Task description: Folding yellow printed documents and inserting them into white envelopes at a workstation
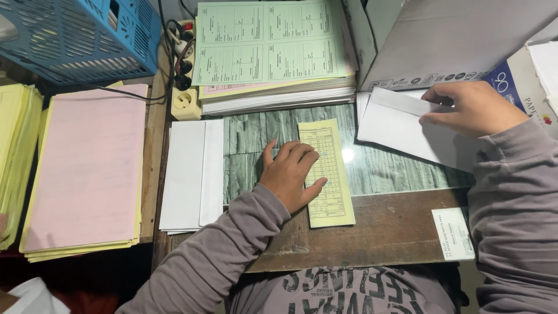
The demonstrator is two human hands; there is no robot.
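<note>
A blue plastic basket (75,38) hangs over the far left corner of the desk, with a power strip (185,70) and its dark cables running down beside it. Next to that sits a thick stack of green printed forms (267,49) on white and pink sheets, and to the right a large grey cardboard box (459,38) leans over the desk's far edge. On the left, a pile of pink sheets (87,168) lies on yellow ones, and a stack of white envelopes (192,174) rests just right of it, close to the left hand. A small white label (453,232) is stuck near the front edge of the wooden desk (383,232). The left hand (290,174) lies flat and open, fingers spread lightly, pressing down on the left side of a yellow slip (331,174) and covering part of it. The slip lies in the middle of the desk, half on the glass-covered panel and half on bare wood, its long axis running away from the person with only a slight tilt. The right hand (474,107) pinches the flap end of a white envelope (407,128), which lies slantwise at the right, its long axis running from upper left to lower right.
</note>
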